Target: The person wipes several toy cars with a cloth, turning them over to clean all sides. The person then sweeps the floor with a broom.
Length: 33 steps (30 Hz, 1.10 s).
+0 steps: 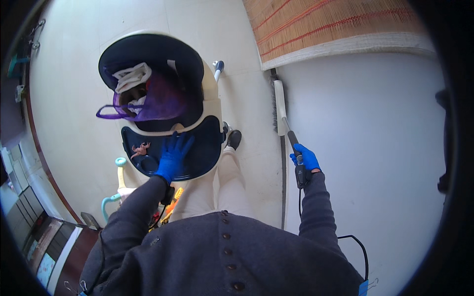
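Observation:
My left hand [174, 157], in a blue glove, lies spread on the dark tray [202, 148] of a child's high chair [212, 107], holding nothing. Beside it on the tray is a small pinkish many-limbed toy [141, 150]. The chair's seat holds a purple translucent bag [163, 100] with a white cloth [132, 77] at its top; its other contents are partly hidden. My right hand [306, 157], also gloved, is closed around the black handle of a brush [280, 103]. The brush's white head and grey bristles lie along the dark strip at the base of the white wall.
A slatted blind [333, 26] with red threads hangs at upper right. The chair's caster-tipped leg [218, 68] juts out onto the pale floor [248, 96]. Left of my legs stand a child's ride-on toy [121, 174] and yellow-orange toy parts [173, 201]. A doorstop-like wedge [90, 221] sits farther left.

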Tool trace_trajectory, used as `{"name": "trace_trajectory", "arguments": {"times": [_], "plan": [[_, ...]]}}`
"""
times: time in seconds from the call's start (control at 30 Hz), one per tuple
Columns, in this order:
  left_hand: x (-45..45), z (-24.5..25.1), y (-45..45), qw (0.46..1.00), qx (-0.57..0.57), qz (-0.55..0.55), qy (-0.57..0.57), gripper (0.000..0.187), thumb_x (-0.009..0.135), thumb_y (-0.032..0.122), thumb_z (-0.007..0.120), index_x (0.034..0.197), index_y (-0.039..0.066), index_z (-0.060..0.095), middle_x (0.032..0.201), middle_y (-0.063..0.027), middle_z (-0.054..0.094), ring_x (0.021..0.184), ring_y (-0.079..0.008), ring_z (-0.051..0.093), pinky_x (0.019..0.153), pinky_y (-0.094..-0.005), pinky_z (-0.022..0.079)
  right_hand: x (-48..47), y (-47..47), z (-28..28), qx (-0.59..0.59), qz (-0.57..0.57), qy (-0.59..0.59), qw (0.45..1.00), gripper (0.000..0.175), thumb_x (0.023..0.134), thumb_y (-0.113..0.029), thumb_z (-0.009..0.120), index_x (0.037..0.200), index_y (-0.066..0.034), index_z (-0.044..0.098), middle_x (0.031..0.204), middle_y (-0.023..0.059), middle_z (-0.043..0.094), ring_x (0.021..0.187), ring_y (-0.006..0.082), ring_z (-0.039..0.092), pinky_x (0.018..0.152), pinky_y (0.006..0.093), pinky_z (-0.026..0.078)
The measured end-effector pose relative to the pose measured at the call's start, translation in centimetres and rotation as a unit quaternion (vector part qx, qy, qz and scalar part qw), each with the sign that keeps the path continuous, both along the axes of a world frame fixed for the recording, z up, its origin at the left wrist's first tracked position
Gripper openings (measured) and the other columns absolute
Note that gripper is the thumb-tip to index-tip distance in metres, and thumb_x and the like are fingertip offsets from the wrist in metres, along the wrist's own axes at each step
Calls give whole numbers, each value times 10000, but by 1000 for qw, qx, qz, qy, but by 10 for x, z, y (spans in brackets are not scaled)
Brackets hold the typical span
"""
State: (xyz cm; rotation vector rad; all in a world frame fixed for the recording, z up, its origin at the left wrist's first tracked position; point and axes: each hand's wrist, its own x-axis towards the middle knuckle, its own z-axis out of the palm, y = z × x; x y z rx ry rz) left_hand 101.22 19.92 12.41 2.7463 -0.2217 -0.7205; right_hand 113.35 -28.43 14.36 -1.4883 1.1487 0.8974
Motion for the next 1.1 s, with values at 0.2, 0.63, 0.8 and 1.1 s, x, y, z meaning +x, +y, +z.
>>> {"name": "trace_trajectory", "arguments": {"times": [0.2,0.63,0.8,1.1], "plan": [[-30,2,-52,984,-52,-104,137,1073,602,418,803,1495,304,220,1552,-131,158,1417,-398,146,1083,-649,126,24,8,13,32,-29,0,999,370,848,-327,685,1124,-101,591,719,86,629,577,152,601,501,261,480],[-49,-22,-60,990,63,-120,39,1021,577,127,735,1472,324,287,1531,-82,232,1413,-386,170,1099,-612,188,65,-17,-6,93,-18,-115,989,355,849,-312,685,1093,-64,617,823,123,643,643,155,627,521,233,511],[10,-16,-3,990,112,-80,-7,1028,570,57,695,1457,384,291,1535,-86,217,1405,-395,190,1061,-640,225,71,0,-11,103,-28,-123,987,343,853,-311,682,1094,-76,617,829,126,648,644,152,628,512,239,513],[120,-28,42,989,29,55,-137,1022,587,40,766,1467,288,308,1514,-128,270,1339,-379,339,1019,-440,400,71,-4,-7,116,-28,-117,986,360,850,-307,689,1119,-80,615,858,108,641,679,154,633,561,241,525]]}}
